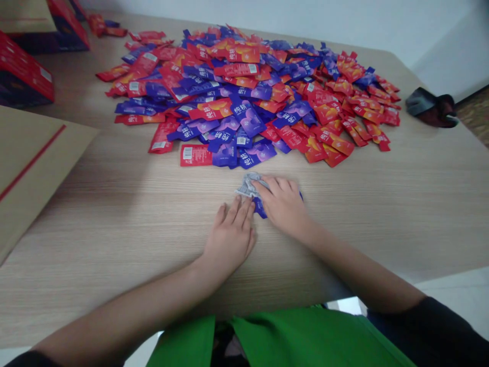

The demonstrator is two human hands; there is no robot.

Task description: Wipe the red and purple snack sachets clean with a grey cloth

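Wood-grain fills most of our view, a pale counter [133, 244] seen from above; at its near side, two bare hands meet over one blue packet [260, 208] lying on the surface. The right hand [284, 204] grasps a crumpled grey cloth [249, 182], fingers bent over it, and hides much of the packet below; we judge that the cloth is bunched so it can be pressed down. The left hand [231, 237] grips nothing; it lies palm down, fingers stretched, tips at the packet's left edge, seemingly touching, perhaps to stop it sliding.

Just beyond the hands spreads a broad pile [233, 92] of red and blue packets, heaped loosely at every angle; it seems set there to be within reach while leaving working room in front. To the left we find a red box [28, 71] and, nearer, a tan flap [34, 168], apparently part of a carton; at the right edge sits a dark object [431, 107] we cannot identify; a green apron [305, 336] shows below.
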